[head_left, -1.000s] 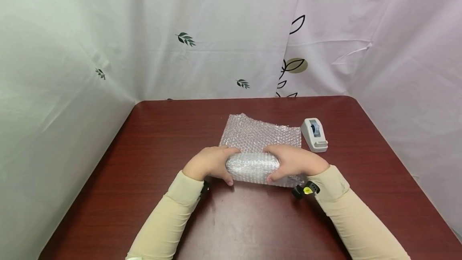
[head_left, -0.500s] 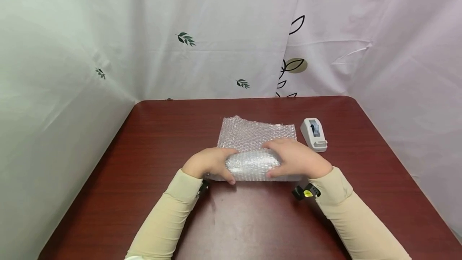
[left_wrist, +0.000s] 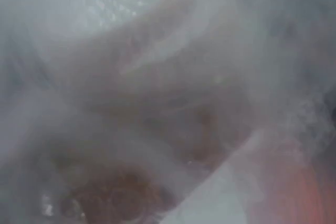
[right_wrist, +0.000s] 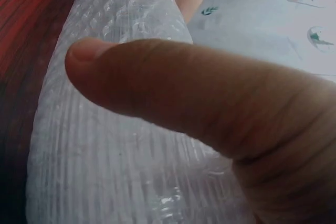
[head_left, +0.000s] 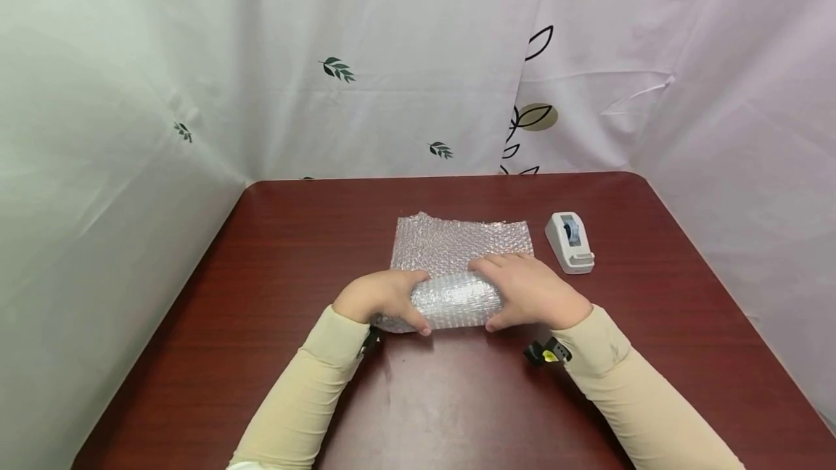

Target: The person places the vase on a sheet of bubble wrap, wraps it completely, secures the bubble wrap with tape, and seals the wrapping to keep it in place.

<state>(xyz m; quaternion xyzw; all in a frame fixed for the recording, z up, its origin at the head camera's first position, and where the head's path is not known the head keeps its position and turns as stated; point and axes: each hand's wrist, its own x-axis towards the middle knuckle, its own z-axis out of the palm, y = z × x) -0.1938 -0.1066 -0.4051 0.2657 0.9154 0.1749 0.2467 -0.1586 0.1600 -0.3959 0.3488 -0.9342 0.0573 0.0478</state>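
Note:
A thick roll of clear bubble wrap (head_left: 453,299) lies across the table in front of me, with a flat stretch of the same sheet (head_left: 457,238) spread out behind it. My left hand (head_left: 385,296) grips the roll's left part, thumb on the near side and fingers over the top. On the right part my right hand (head_left: 525,292) holds it the same way. The right wrist view has my thumb (right_wrist: 173,80) across the ribbed, bubbled plastic. Whatever may be inside the roll is hidden. The left wrist view is hazy, seemingly seen through plastic, with a finger (left_wrist: 157,24) faintly visible.
A white tape dispenser (head_left: 570,244) stands to the right of the sheet. Around them is the dark red wooden table (head_left: 313,231), its back edge meeting a white patterned curtain (head_left: 392,107). More curtain hangs along both sides.
The roll has turned between my hands, and the flat sheet has shortened and shifted a little left. Its right end no longer shows beyond my right hand. The tape dispenser stayed put.

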